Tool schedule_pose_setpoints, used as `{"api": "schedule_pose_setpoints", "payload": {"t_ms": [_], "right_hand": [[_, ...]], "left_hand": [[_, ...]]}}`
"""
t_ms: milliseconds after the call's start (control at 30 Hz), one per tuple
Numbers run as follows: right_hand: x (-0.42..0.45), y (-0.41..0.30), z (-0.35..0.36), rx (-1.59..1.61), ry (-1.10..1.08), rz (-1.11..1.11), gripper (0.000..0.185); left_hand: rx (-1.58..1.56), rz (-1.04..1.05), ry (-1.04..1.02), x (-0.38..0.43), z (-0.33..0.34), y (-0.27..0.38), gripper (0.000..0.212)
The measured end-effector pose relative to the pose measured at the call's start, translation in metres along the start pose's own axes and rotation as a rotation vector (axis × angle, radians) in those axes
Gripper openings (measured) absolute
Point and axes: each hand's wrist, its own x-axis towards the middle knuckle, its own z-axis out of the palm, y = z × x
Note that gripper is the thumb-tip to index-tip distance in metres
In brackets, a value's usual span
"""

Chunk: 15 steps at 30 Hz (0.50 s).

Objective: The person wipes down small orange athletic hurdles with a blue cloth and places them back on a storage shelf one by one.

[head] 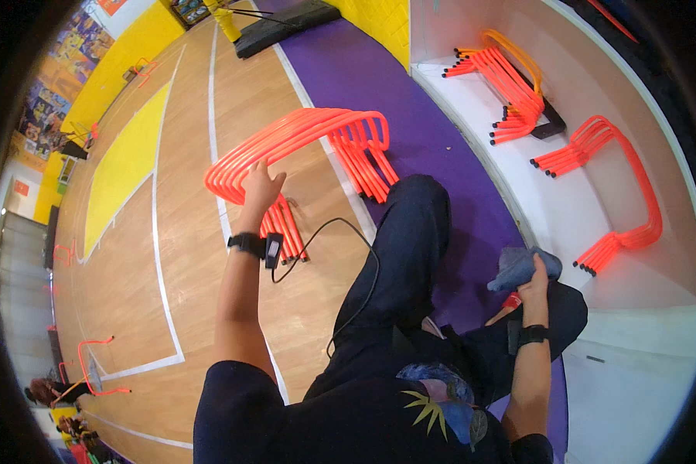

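Several nested orange plastic training hurdles (pixel 301 136) stand on the court floor before me, their black-capped feet on the wood and the purple border. My left hand (pixel 261 184) rests on the near corner of the stack, fingers partly spread; whether it grips a tube I cannot tell. A black strap with a small device and cable is on that wrist. My right hand (pixel 535 283) is closed on a blue-grey cloth (pixel 507 269) above my bent right knee, apart from the hurdles.
On the white ledge (pixel 499 168) at the right lie more nested orange hurdles (pixel 644 191) and another group (pixel 507 87) with a black item. A single hurdle (pixel 82 365) stands at the far left near a person (pixel 49 391). A black padded base (pixel 284 26) is at the top.
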Motion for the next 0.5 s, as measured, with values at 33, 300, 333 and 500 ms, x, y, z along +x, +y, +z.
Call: {"api": "schedule_pose_setpoints", "payload": {"t_ms": [33, 300, 333, 500], "right_hand": [[-0.009, 0.010, 0.006, -0.010, 0.006, 0.014, 0.044], [-0.034, 0.058, -0.008, -0.173, 0.045, 0.033, 0.051], [-0.027, 0.062, -0.014, -0.194, 0.086, 0.031, 0.053], [-0.009, 0.079, -0.018, -0.370, 0.174, 0.030, 0.073]], "left_hand": [[0.052, -0.011, 0.021, 0.009, 0.007, 0.001, 0.071], [0.435, -0.161, -0.081, 0.022, 0.059, 0.035, 0.091], [0.447, -0.174, -0.101, 0.026, 0.056, 0.046, 0.085], [0.428, -0.069, -0.038, 0.009, 0.038, 0.057, 0.050]]}}
